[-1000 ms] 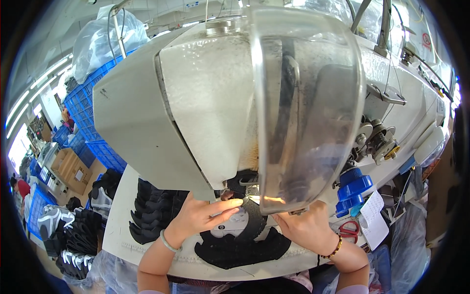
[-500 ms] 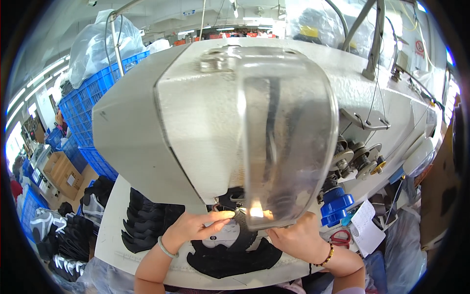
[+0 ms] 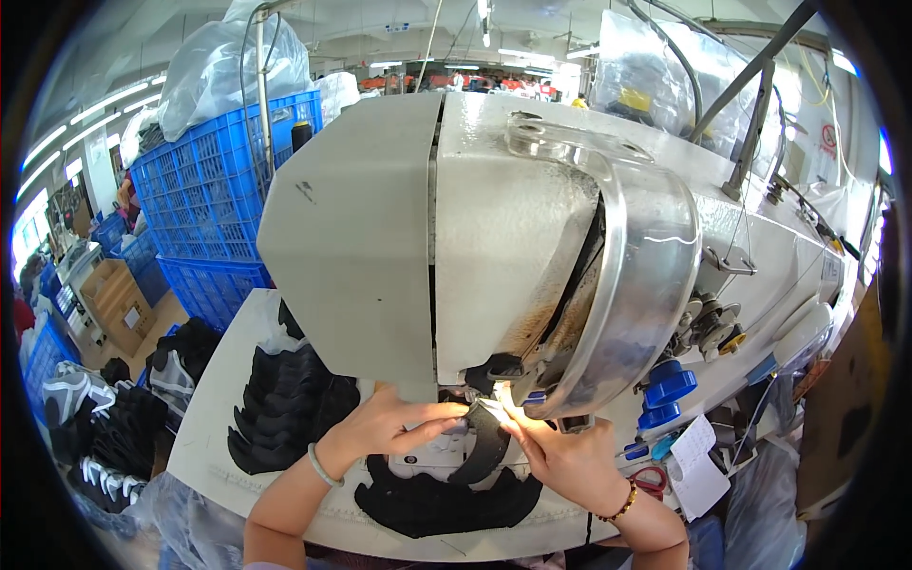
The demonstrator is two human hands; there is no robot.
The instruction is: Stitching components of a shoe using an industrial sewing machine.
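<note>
A curved black fabric piece (image 3: 484,445) stands bent under the head of a white sewing machine (image 3: 361,228), its top edge beside the needle area. My left hand (image 3: 389,425) comes from the left, its fingertips pressed together on the piece's upper left edge. From the right, my right hand (image 3: 575,464) grips the same piece between thumb and fingers near its top right. The needle itself is hidden by the machine head and fingers. Below, a larger black fabric piece (image 3: 446,505) lies on the pale machine table (image 3: 214,427), curving around the white plate under the needle.
Overlapping black pieces (image 3: 290,408) lie left of my left hand. A clear curved guard (image 3: 646,285) fronts the machine, with a blue knob (image 3: 668,389) beside it. Red scissors (image 3: 650,481) and a paper note (image 3: 698,465) sit at right. Blue crates (image 3: 204,190) stand at left.
The viewpoint has shifted, so the machine head sits farther right in view. My right fingers now show beside the guard instead of behind it, and more of the curved piece is visible.
</note>
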